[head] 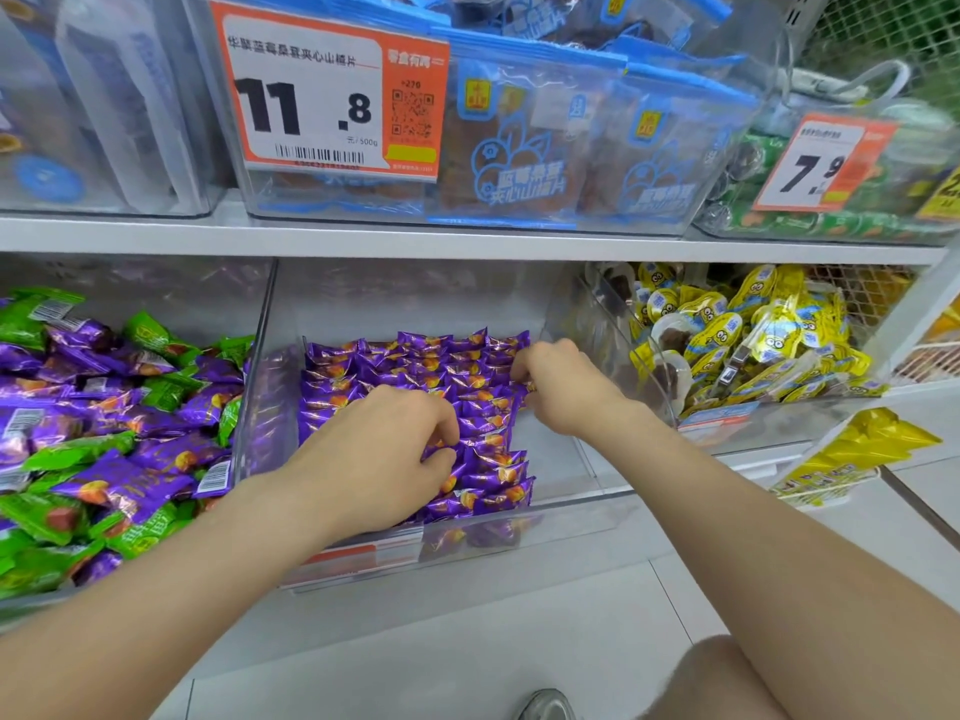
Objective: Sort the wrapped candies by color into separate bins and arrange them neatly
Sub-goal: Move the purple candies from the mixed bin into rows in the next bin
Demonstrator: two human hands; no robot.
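Both hands work in the middle bin (571,506), the left hand (384,449) and right hand (561,387) each with fingers curled, pinching purple candies (441,366) in the packed rows, where a careless tug would likely ruffle neighbouring wrappers.
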